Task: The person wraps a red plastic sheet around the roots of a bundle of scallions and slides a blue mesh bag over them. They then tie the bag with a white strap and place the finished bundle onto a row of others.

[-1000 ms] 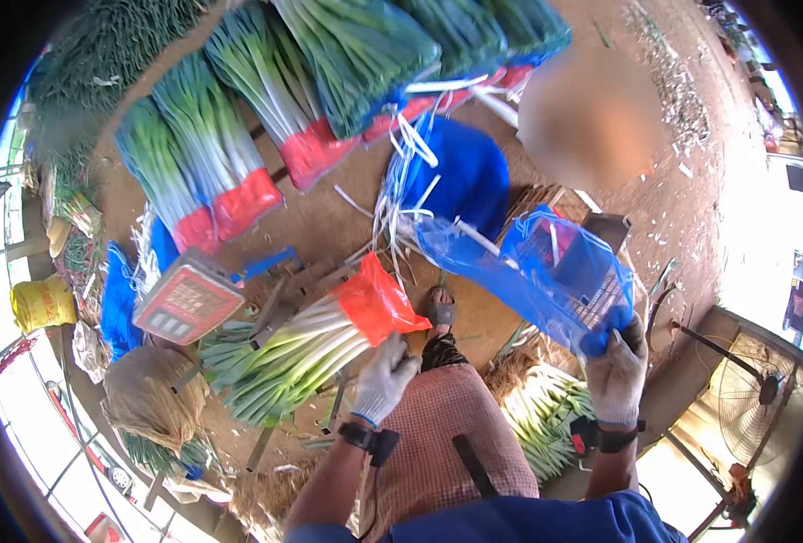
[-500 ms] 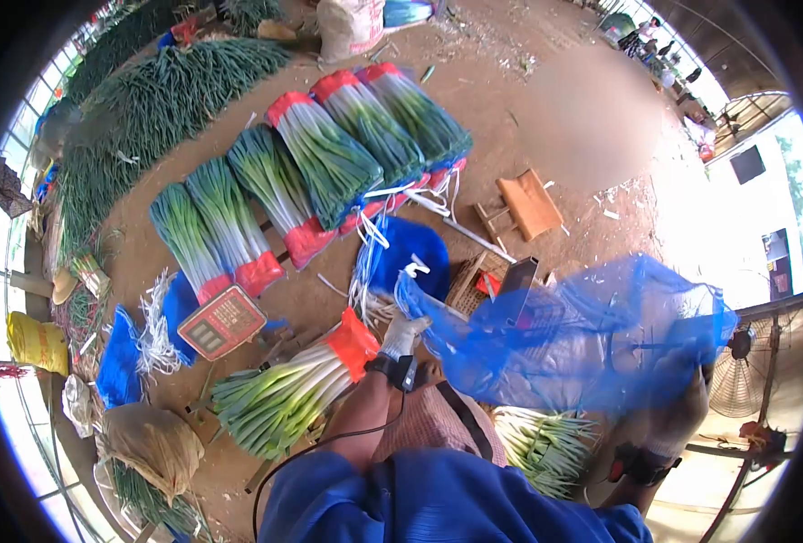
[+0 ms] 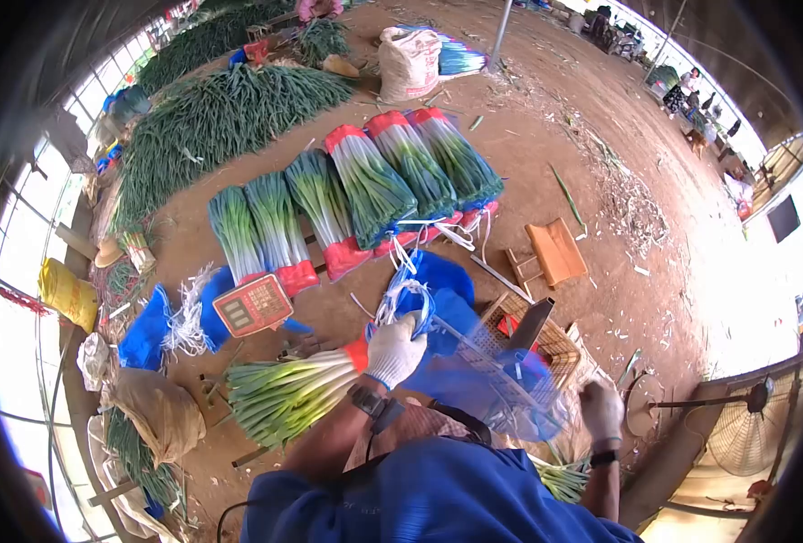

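My left hand (image 3: 397, 351), in a white knit glove, is closed around the gathered mouth of a blue mesh bag (image 3: 460, 376), with white drawstring loops above the fist. The bag's thin netting hangs to the right, blurred, overlapping a woven basket. My right hand (image 3: 602, 412), also gloved, has curled fingers just right of the bag's far end; I cannot tell what is in it. Under my left wrist lies a bundle of green onions (image 3: 288, 385) with a red band (image 3: 356, 355) around its white end. More green onions (image 3: 560, 478) show near my right forearm.
Several packed net bags of green onions (image 3: 374, 190) lie in a row ahead. Left of centre stands a red scale display (image 3: 254, 305). Also about are a woven basket (image 3: 560, 357), an orange stool (image 3: 555, 252), a fan (image 3: 744, 434) and a large onion heap (image 3: 220, 127).
My right hand has come down and inward, and the outstretched blue mesh bag has dropped lower and collapsed between my hands. My left hand still grips its mouth. The view has shifted.
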The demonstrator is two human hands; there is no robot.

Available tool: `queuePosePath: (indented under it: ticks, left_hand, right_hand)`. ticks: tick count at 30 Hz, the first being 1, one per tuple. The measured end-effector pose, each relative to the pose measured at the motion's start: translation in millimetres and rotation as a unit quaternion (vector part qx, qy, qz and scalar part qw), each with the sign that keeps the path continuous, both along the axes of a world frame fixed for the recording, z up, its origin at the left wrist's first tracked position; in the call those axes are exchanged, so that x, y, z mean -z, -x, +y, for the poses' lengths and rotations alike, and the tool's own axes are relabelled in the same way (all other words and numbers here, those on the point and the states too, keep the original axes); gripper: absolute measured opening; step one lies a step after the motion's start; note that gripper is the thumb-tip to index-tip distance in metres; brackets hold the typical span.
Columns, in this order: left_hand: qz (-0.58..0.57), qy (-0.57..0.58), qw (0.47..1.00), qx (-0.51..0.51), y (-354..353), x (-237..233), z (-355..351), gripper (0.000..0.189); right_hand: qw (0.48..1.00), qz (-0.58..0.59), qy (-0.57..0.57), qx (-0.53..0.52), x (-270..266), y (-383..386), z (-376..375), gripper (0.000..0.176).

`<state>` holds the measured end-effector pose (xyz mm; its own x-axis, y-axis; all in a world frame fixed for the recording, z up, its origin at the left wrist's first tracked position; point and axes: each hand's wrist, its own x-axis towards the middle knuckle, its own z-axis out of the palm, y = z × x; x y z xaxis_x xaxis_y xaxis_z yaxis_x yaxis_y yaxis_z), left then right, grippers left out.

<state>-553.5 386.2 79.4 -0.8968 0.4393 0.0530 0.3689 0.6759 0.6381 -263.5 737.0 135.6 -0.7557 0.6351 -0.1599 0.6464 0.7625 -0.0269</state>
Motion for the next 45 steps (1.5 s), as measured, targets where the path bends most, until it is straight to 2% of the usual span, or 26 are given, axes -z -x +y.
queuePosePath:
  ticks: [2,3,5,7,10,13,14,17,18,21,24,25,26,28,30,31,33,34,35,37,39,41,42,43,44,45]
  left_hand:
    - [0.022,0.000,0.999,0.029,-16.4,-15.2,13.2,0.031]
    - [0.036,-0.006,0.998,0.049,-23.0,-20.7,21.3,0.032]
    - [0.060,-0.016,0.994,0.086,-38.8,-32.5,36.9,0.034]
    - [0.069,0.035,0.990,0.118,-55.6,-60.3,49.5,0.035]
    - [0.074,0.051,0.988,0.125,-70.8,-71.7,61.5,0.042]
    - [-0.033,-0.113,0.979,0.169,-73.6,-96.6,50.3,0.046]
    - [-0.095,-0.216,0.956,0.175,-75.0,-101.1,44.4,0.056]
    - [-0.206,-0.321,0.921,0.083,-73.0,-62.4,41.2,0.060]
    - [-0.241,-0.313,0.916,0.062,-76.1,-75.9,41.4,0.053]
    - [-0.163,-0.206,0.959,0.111,-74.8,-70.4,42.9,0.045]
    - [-0.161,-0.247,0.952,0.078,-79.0,-76.4,42.0,0.032]
    - [-0.148,-0.244,0.956,0.068,-78.0,-77.0,39.5,0.030]
    - [-0.202,-0.322,0.924,0.031,-72.1,-60.9,37.7,0.025]
    - [-0.226,-0.317,0.921,-0.015,-62.0,-62.8,22.9,0.024]
    - [-0.186,-0.280,0.941,-0.042,-47.8,-41.7,6.6,0.026]
    - [-0.109,-0.170,0.979,-0.029,-43.7,-45.1,-1.6,0.030]
    - [0.052,0.058,0.997,-0.003,-36.8,-60.0,-12.1,0.039]
    - [-0.050,0.137,0.989,0.013,-39.2,-94.0,-8.3,0.070]
    - [0.043,0.094,0.994,0.019,-46.6,-103.1,-4.1,0.080]
    - [0.229,0.003,0.973,0.026,-59.2,-119.4,9.9,0.100]
    - [0.246,0.026,0.964,0.100,-72.2,-156.0,24.2,0.118]
    - [0.287,0.044,0.939,0.184,-68.2,-156.4,37.5,0.109]
    - [0.260,0.125,0.934,0.213,-57.5,-137.7,44.0,0.098]
    - [0.237,0.203,0.918,0.246,-47.5,-120.9,47.6,0.088]
    - [0.196,0.197,0.926,0.257,-45.2,-110.6,44.1,0.055]
    - [0.185,0.211,0.922,0.266,-40.5,-96.2,43.1,0.025]
  right_hand:
    - [0.976,0.165,0.097,-0.105,-41.4,53.5,-57.3,0.023]
    - [0.936,0.233,0.231,-0.128,-35.1,70.5,-71.0,0.029]
    - [0.833,0.281,0.470,-0.078,-43.2,105.8,-110.8,0.036]
    - [0.793,0.240,0.552,-0.100,-51.7,133.9,-123.1,0.027]
    - [0.803,0.257,0.531,-0.082,-30.9,156.6,-133.7,0.029]
    - [0.765,0.293,0.564,-0.103,-21.8,154.1,-124.0,0.024]
    - [0.753,0.312,0.571,-0.101,-23.4,150.9,-122.5,0.022]
    - [0.662,0.295,0.688,-0.052,-37.3,142.4,-115.4,0.020]
    - [0.654,0.288,0.696,-0.062,-37.3,139.4,-112.0,0.021]
    - [0.640,0.268,0.719,-0.042,-41.5,134.2,-106.1,0.021]
    - [0.622,0.282,0.731,-0.007,-37.1,126.6,-97.4,0.023]
    - [0.590,0.306,0.747,0.016,-38.3,125.0,-95.9,0.024]
    - [0.557,0.329,0.761,0.040,-40.9,123.9,-94.7,0.025]
    - [0.509,0.367,0.775,0.075,-46.2,118.1,-90.8,0.027]
    - [0.509,0.380,0.766,0.097,-43.4,113.9,-85.6,0.027]
    - [0.509,0.386,0.762,0.107,-42.1,112.3,-82.3,0.027]
    - [0.607,0.342,0.715,0.063,-50.1,109.3,-78.3,0.023]
    - [0.648,0.330,0.683,0.059,-54.7,110.9,-81.4,0.022]
    - [0.689,0.316,0.649,0.056,-56.7,111.1,-85.2,0.021]
    - [0.712,0.310,0.630,0.017,-55.9,114.0,-93.9,0.019]
    - [0.741,0.285,0.607,-0.033,-58.7,117.8,-105.8,0.018]
    - [0.778,0.252,0.569,-0.091,-71.4,118.6,-114.2,0.017]
    - [0.783,0.235,0.564,-0.116,-81.7,117.7,-117.6,0.017]
    - [0.751,0.268,0.580,-0.167,-57.9,118.1,-111.7,0.025]
    - [0.809,0.295,0.420,-0.288,-66.5,117.4,-111.6,0.034]
    - [0.824,0.254,0.402,-0.309,-83.5,113.8,-111.8,0.043]
